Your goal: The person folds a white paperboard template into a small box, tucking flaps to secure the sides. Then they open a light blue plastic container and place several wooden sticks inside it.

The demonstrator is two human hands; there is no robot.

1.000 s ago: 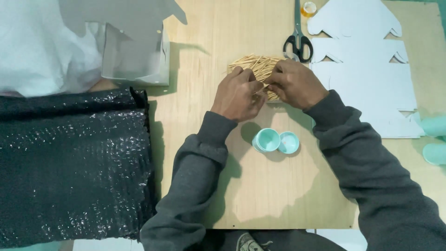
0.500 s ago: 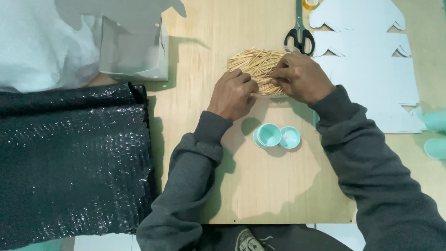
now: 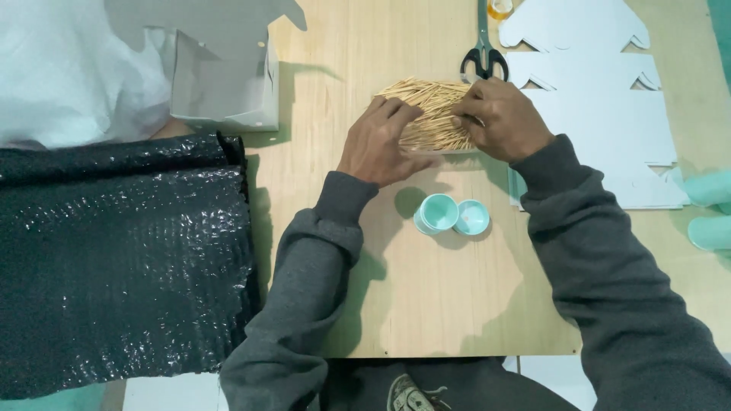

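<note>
A black sheet [image 3: 122, 266] covers the table's left edge, a grey folded box [image 3: 225, 76] behind it. The left hand [image 3: 381, 141] has slid up onto the pile of toothpicks [image 3: 430, 114] near the far edge, fingers curled over it. The right hand [image 3: 502, 118], fingers closed, presses its other end, so the sticks are now gathered tighter. Scissors [image 3: 482, 53] lie beyond; a small teal container [image 3: 438, 213] sits nearer.

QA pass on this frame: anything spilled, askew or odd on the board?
Nothing damaged. The toothpicks lie as a loose heap on the wooden board, bunched between left hand and right hand. The small teal container stands open, its lid beside it.
</note>
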